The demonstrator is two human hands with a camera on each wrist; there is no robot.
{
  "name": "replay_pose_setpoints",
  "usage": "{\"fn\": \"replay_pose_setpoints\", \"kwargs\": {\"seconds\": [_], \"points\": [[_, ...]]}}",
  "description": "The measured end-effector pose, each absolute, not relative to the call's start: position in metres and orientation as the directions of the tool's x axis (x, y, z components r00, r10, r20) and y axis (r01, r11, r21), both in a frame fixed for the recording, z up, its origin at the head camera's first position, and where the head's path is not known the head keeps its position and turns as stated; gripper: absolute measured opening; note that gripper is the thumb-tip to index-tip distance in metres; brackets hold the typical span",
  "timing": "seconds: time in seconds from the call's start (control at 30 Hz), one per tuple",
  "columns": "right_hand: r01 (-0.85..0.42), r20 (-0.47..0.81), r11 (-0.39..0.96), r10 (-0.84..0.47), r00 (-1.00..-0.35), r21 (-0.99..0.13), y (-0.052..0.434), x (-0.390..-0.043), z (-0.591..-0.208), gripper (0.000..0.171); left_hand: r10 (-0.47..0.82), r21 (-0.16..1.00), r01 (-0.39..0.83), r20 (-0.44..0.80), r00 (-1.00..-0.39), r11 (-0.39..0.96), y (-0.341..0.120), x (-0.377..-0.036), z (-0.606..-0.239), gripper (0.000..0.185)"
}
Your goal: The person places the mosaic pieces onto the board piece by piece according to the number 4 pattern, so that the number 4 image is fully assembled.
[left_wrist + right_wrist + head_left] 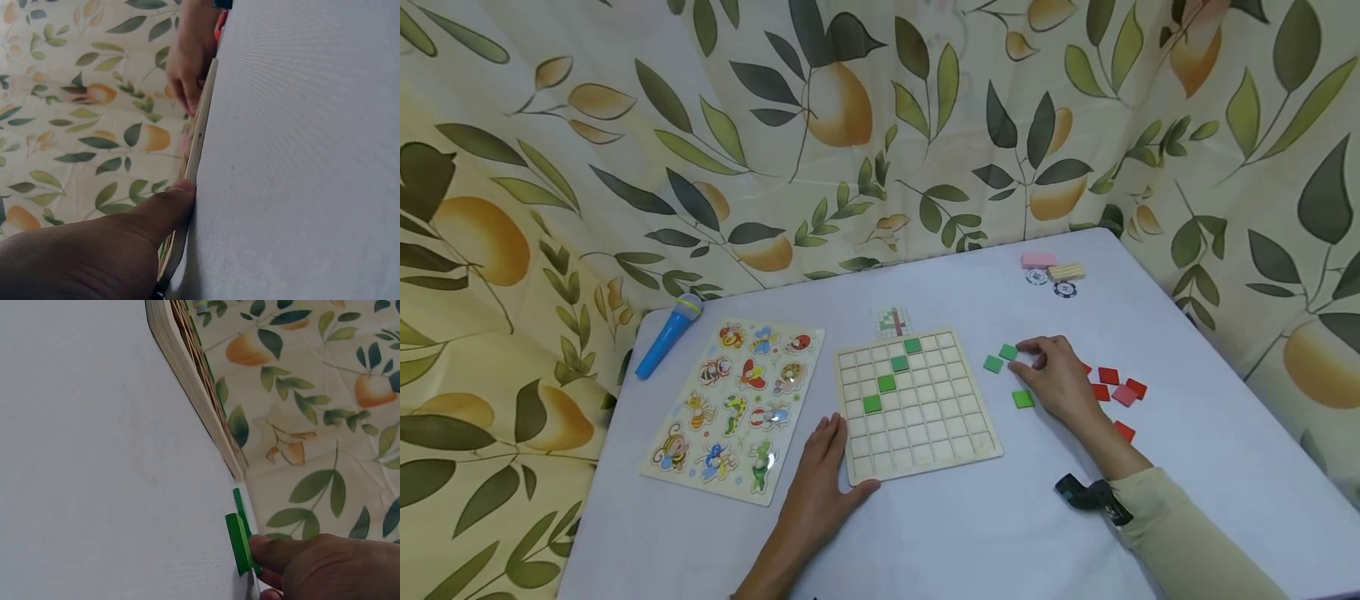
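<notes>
No text, label, brand or number legible in any view; centre marks on two round chips (1064, 290), at far side of bench (940, 533), too small to read

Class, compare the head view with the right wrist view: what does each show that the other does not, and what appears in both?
Only the head view: the left hand, the red tiles, the small pattern card and the round chips.

Only the right wrist view: no clearly new thing, but a low close-up of the grid board's side and a green tile's edge.

Both: the right hand, grid board, green tiles, white tablecloth and leafy curtain.
</notes>
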State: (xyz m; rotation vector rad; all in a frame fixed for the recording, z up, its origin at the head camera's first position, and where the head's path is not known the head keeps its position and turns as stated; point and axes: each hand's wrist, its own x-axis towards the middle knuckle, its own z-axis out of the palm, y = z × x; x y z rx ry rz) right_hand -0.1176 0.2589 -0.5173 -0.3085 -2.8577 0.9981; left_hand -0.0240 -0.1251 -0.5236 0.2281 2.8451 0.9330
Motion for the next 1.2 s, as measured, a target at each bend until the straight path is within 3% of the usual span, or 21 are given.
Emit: {"fn": "replay_pose_setpoints", "kwargs": {"seconds": [0.23, 0.5, 0.67, 0.93, 1.2], "points": [[0.167, 0.049, 0.762, 0.252, -0.966, -0.625, 0.256, -0.122, -0.519, 0.039, 0.192, 0.597, 0.112, -0.072, -0.979, 0.794, -0.125, -0.024, -0.525, 0.108], [0.177, -0.009, 0.741, 0.225, -0.974, -0.648, 0.253, -0.118, -0.506, 0.038, 0.187, 0.589, 0.11, -0.072, -0.98, 0.8, -0.124, -0.024, -0.526, 0.108], [0.11, -0.032, 0.749, 0.118, -0.993, -0.653, 0.239, -0.113, -0.489, 0.038, 0.186, 0.576, 0.118, -0.06, -0.981, 0.809, -0.124, -0.024, -0.525, 0.107], [-0.1, 0.059, 0.779, -0.081, -0.995, -0.619, 0.207, -0.099, -0.464, 0.032, 0.178, 0.571, 0.114, -0.058, -0.982, 0.813, -0.123, -0.023, -0.524, 0.108], [-0.232, -0.006, 0.78, -0.289, -0.957, -0.581, 0.167, -0.086, -0.451, 0.022, 0.184, 0.56, 0.123, -0.053, -0.982, 0.819, -0.123, -0.024, -0.527, 0.108]]}}
